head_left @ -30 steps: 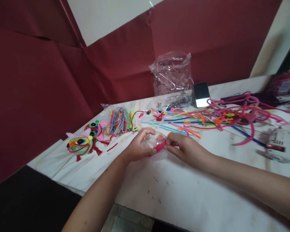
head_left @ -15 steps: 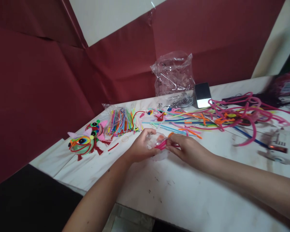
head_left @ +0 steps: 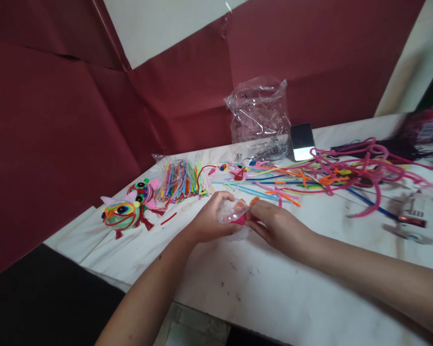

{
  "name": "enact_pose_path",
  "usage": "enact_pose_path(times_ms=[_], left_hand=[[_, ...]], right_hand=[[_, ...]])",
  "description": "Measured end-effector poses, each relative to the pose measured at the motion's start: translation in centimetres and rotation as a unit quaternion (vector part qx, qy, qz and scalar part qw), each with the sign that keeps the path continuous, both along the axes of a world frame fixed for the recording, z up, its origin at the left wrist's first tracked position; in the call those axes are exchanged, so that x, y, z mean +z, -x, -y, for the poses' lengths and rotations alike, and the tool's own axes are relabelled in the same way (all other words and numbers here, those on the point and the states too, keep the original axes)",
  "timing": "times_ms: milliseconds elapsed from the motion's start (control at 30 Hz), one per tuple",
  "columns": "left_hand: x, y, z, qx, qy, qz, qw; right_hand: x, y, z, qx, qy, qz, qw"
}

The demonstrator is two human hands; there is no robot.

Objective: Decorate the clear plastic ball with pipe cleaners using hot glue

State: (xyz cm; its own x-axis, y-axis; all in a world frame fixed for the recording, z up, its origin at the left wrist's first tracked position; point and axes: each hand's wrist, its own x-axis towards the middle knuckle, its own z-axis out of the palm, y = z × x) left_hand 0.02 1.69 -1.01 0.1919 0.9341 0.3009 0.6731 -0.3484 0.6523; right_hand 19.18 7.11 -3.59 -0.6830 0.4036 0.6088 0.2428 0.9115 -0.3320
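My left hand [head_left: 211, 218] is curled round a clear plastic ball [head_left: 231, 211] just above the white table [head_left: 274, 288]. My right hand [head_left: 274, 223] pinches a pink pipe cleaner [head_left: 240, 220] against the ball's right side. Both hands meet at the ball, fingers closed. Only a short bit of the pink pipe cleaner shows between the fingers.
Two finished decorated balls with eyes [head_left: 124, 211] lie at the left. A bag of short coloured sticks [head_left: 180, 180], loose pipe cleaners [head_left: 274, 185], a pink tangle [head_left: 364, 168], a crumpled clear bag [head_left: 258, 113] and a phone [head_left: 302, 140] lie behind. A glue gun [head_left: 411, 223] rests at right.
My right hand has moved closer to the ball, so less of the pink pipe cleaner shows. The left hand has kept its hold.
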Motion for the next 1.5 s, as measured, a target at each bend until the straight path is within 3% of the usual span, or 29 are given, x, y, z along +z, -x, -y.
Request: enact_pose_path(times_ms=[333,700,933,1133,1500], left_hand=[[-0.1,0.7,-0.1,-0.014,0.005,0.004,1.0],[0.1,0.8,0.0,-0.037,0.002,-0.004,0.999],[0.6,0.5,0.1,-0.024,0.016,-0.039,0.999],[0.5,-0.2,0.3,0.045,0.041,-0.019,0.998],[0.5,-0.1,0.6,0.027,0.073,0.011,0.997]], right_hand=[[-0.1,-0.4,-1.4,-0.001,0.063,0.001,0.998],[0.4,-0.4,-1.0,-0.004,0.128,0.011,0.992],[-0.1,-0.1,-0.7,-0.007,0.146,0.004,0.989],[-0.1,0.1,-0.4,-0.016,0.151,-0.003,0.988],[-0.1,0.0,-0.3,-0.023,0.151,0.004,0.988]])
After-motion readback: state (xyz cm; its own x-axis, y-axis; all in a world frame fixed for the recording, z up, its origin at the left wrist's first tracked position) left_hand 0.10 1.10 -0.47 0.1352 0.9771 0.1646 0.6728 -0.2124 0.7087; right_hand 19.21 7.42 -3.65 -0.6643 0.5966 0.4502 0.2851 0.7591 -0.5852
